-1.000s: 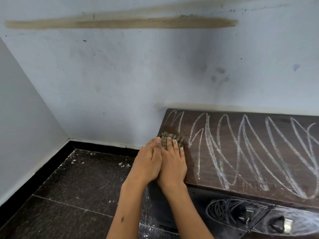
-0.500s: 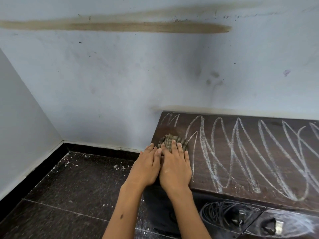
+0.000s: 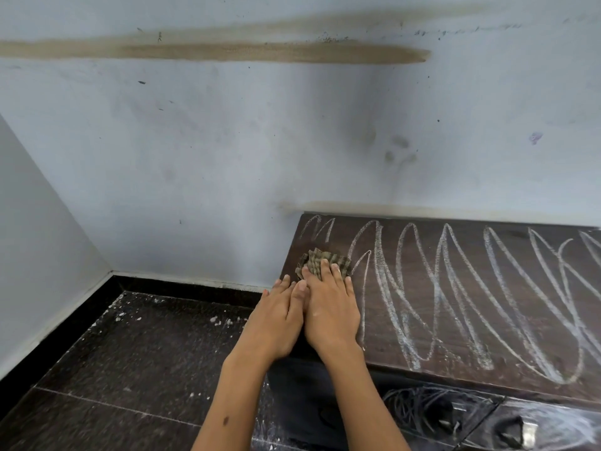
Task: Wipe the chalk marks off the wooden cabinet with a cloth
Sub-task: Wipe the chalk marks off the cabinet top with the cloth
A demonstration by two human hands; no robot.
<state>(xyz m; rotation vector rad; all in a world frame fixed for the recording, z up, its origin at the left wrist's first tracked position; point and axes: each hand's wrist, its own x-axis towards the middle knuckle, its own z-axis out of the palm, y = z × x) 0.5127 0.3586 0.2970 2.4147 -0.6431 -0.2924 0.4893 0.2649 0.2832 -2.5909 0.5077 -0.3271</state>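
Both hands lie flat, fingers straight, the right hand [image 3: 330, 307] pressing the bunched cloth [image 3: 325, 262] onto the left end of the wooden cabinet [image 3: 487, 320], the left hand [image 3: 276, 320] touching it alongside at the cabinet's left edge, while white chalk marks [image 3: 455, 294] zigzag rightward across the cabinet top from the cloth.

Stained wall [image 3: 227, 141] (brown streak [image 3: 227, 53] high up); speckled dark floor [image 3: 130, 353].
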